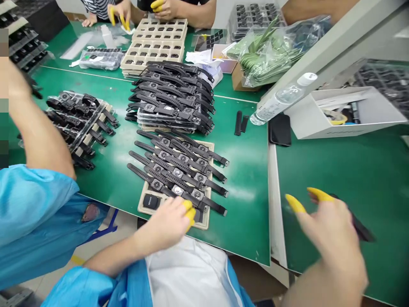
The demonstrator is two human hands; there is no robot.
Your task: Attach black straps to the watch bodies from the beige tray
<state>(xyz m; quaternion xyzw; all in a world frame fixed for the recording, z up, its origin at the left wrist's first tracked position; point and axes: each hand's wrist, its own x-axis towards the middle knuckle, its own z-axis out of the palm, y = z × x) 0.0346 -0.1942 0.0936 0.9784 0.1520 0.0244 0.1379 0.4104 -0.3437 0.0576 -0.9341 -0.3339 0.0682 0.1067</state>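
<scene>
At left, a stack of clear plastic and beige trays (91, 127) bears glossy black watches (68, 113), some straps jutting past its right side. To the right, near me, black wristwatches with rubbery, hole-punched straps and metal buckles (183, 158) lie slantwise in close rows across a matte beige moulded tray (142, 207), shiny round discs facing up; a squarish black piece (151, 201) sits in the tray's near left compartment. Beyond rises a tall stack of similar black watches (172, 96). Farther right come two short black strap pieces (238, 123), a clear plastic bottle with a white cap (276, 100), a flat black phone (280, 129) and an open white box (351, 125).

The smooth green table (246, 170) reflects the light; a pale strip (277, 204) parts it from a second green table (306, 166) at right. A co-worker's blue sleeve (35, 204) reaches in at left.

My left hand (172, 219) curls over the tray's near edge, yellow covers on its fingers; I cannot tell whether it grips anything. My right hand (332, 226) is over the right table, yellow-tipped thumb and finger spread wide; whether my other fingers hold the blurred black strip (362, 226) beside them, I cannot tell.
</scene>
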